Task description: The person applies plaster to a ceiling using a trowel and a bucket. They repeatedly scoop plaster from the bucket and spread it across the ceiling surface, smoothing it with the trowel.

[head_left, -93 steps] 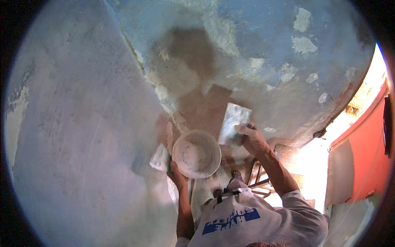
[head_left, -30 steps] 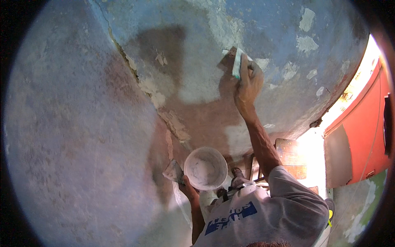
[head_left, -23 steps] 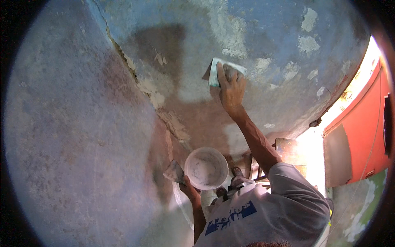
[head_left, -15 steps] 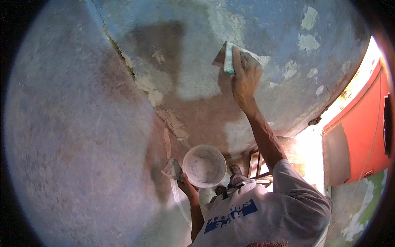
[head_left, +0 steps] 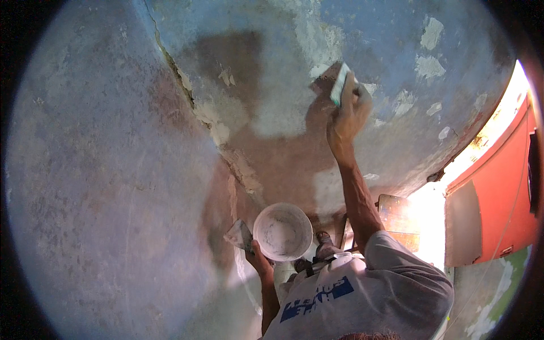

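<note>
High against the blue patchy wall (head_left: 277, 107), my right hand (head_left: 350, 116) grips a flat pale putty spreader (head_left: 340, 85). Its blade is tilted, and whether the edge touches the wall I cannot tell. Lower down and left, my left hand (head_left: 260, 259) is closed at the side of a round white bucket (head_left: 306, 226). Whitish, smeared material lies in the bucket's bottom. A second flat scraper (head_left: 239, 233), grey and stained, sticks out from the same hand, left of the bucket. The fingers under the bucket are hidden.
A crack (head_left: 175, 71) runs down the corner between two walls. Whitish filler patches (head_left: 429, 67) dot the wall at right. Wooden furniture (head_left: 396, 212) stands below my right arm, beside a bright opening (head_left: 430, 215). Beyond it is a red-orange surface (head_left: 504, 187).
My right hand has moved a little to the right along the wall, and the spreader has turned more edge-on. My left hand keeps the bucket and scraper nearly in place. The view has shifted slightly.
</note>
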`<state>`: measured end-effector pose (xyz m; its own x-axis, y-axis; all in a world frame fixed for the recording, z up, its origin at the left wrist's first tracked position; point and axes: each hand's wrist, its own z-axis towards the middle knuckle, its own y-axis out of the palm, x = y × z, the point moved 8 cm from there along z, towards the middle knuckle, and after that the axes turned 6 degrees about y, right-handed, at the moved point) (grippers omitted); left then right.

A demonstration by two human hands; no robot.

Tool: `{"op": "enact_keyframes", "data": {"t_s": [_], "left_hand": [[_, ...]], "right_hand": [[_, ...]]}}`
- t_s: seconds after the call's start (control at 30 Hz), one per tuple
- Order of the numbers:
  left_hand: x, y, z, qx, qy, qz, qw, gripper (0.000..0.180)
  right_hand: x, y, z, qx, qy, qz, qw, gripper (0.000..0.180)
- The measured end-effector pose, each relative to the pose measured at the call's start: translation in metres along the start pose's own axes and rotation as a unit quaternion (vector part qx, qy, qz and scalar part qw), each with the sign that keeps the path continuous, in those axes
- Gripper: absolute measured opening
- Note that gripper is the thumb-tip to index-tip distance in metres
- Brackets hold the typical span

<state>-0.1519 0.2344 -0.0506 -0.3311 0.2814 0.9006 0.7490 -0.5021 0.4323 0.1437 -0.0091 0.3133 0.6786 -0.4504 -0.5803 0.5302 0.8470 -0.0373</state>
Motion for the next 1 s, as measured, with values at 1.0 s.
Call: {"op": "enact_keyframes", "data": {"t_s": [1.0], "left_hand": [[0.07,0.056,0.039,-0.029,0.087,0.084,0.992,0.062]], "right_hand": [[0.034,-0.014,-0.143,-0.457,0.05,-0.04,0.887,0.034]]}}
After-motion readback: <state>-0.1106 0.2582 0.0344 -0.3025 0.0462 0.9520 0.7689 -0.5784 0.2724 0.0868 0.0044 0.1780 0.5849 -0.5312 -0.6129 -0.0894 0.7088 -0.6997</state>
